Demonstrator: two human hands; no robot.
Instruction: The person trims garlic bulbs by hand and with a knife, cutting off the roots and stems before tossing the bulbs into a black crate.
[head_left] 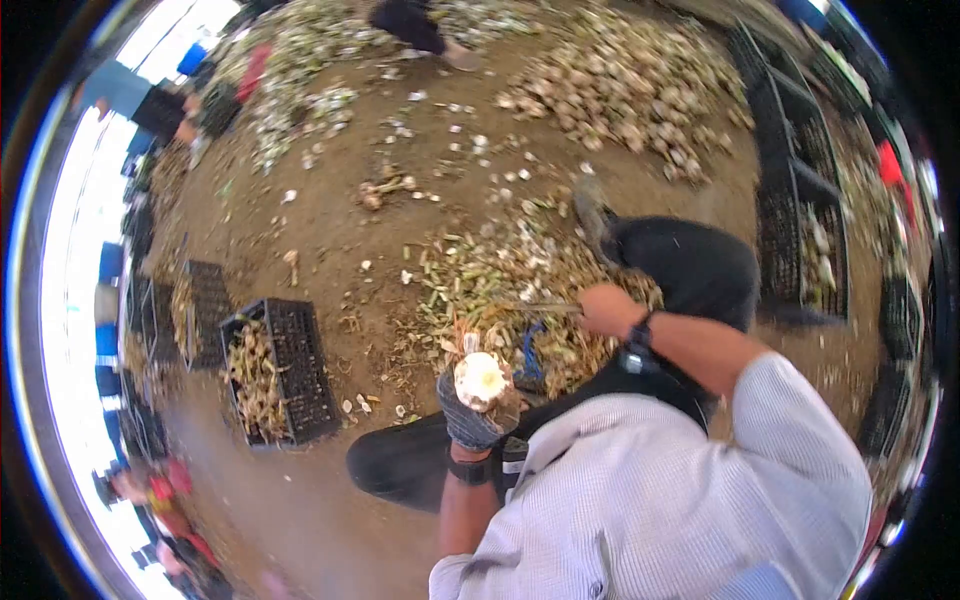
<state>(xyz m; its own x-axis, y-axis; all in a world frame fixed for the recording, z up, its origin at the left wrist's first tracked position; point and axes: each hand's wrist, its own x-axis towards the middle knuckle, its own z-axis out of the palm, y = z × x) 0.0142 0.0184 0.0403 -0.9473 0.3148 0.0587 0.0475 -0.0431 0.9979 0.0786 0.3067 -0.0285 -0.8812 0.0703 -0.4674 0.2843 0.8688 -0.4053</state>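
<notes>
My left hand point(472, 425), in a dark grey glove, is wrapped round a garlic bulb point(481, 382) in front of my body. The bulb's pale cut face points up towards me. A little to the right, my bare right hand point(606, 311) is closed on a knife point(545, 307), whose thin blade reaches left and is apart from the bulb. Beneath both hands, between my legs, lies a heap of cut stems and trimmings point(470, 275). A blue strip point(531, 350) shows among the trimmings.
A black crate point(312, 375) of garlic stands at the left, with more crates point(205, 310) behind. Loose garlic bulbs point(640, 90) are piled at the far right, beside black crates point(780, 150). Other people show at the left point(165, 510) and top point(415, 25).
</notes>
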